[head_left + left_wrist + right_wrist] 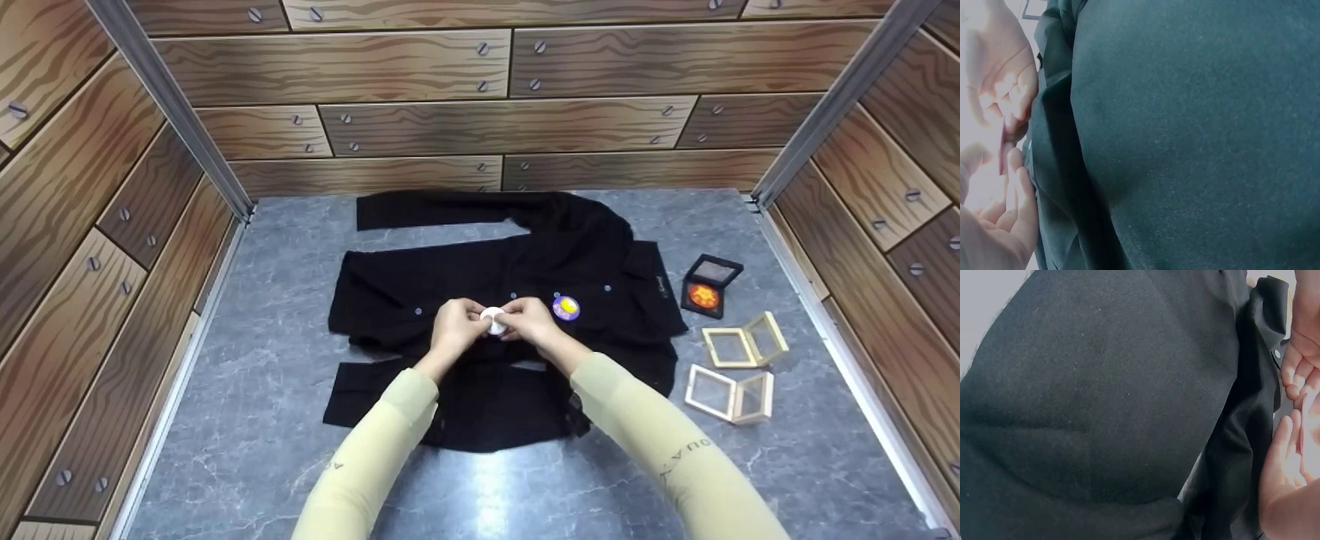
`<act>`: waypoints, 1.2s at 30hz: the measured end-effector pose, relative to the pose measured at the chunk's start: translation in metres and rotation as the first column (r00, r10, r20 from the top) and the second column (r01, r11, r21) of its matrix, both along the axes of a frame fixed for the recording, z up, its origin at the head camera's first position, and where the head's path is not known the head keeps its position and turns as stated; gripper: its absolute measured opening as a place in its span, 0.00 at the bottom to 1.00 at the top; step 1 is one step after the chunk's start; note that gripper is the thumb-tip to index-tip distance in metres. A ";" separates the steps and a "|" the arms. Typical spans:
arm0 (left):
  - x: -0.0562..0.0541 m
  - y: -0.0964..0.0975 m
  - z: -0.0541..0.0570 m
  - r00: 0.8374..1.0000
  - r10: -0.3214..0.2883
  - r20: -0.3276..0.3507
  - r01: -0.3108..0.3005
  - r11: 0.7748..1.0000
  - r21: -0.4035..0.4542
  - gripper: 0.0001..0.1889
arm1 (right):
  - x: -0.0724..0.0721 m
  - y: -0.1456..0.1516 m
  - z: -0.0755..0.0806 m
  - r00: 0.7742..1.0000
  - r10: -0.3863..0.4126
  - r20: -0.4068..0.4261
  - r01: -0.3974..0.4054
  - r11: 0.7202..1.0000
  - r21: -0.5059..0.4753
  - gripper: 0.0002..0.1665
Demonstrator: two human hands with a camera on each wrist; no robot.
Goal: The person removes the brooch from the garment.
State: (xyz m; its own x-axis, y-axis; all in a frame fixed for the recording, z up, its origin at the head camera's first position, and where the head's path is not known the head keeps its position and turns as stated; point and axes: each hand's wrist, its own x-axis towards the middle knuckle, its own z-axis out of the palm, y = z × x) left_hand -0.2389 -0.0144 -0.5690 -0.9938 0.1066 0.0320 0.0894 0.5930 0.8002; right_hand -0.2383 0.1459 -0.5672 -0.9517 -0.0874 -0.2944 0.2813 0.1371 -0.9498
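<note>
Between my two hands is a small round white disc (493, 315); in the wrist views it is seen edge-on and washed out by glare. My left hand (456, 330) pinches its left side, and my right hand (531, 322) pinches its right side, thumbs on top. Both hands are over a black button-up shirt (450, 270), laid out with its collar to the right. On the shirt, just right of my right hand, lies a round purple and yellow badge (566, 307).
Right of the collar stand three opened hinged cases: a black one (705, 286) with an orange round piece, a pale yellow one (726, 348) and a whitish one (712, 393) with clear panes. Wood-patterned walls (420, 67) enclose the grey marbled surface (247, 360).
</note>
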 end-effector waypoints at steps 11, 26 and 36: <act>0.002 0.002 0.000 1.000 0.022 -0.019 -0.022 0.999 -0.037 0.08 | 0.000 -0.001 0.001 1.000 0.020 0.001 -0.020 1.000 -0.001 0.05; 0.000 0.000 -0.004 1.000 0.000 0.015 0.001 1.000 -0.020 0.08 | 0.001 0.002 0.000 0.999 0.039 0.008 -0.040 0.999 0.014 0.05; 0.000 -0.001 -0.003 0.999 -0.027 0.026 0.026 0.998 0.058 0.08 | 0.002 0.005 -0.002 0.999 0.034 0.002 -0.034 0.999 0.011 0.08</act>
State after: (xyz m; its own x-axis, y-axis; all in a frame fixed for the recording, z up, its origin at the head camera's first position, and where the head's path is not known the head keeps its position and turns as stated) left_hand -0.2392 -0.0158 -0.5719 -0.9912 0.1318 0.0122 0.0826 0.5435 0.8354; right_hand -0.2366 0.1508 -0.5687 -0.9475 -0.1164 -0.2977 0.2785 0.1568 -0.9476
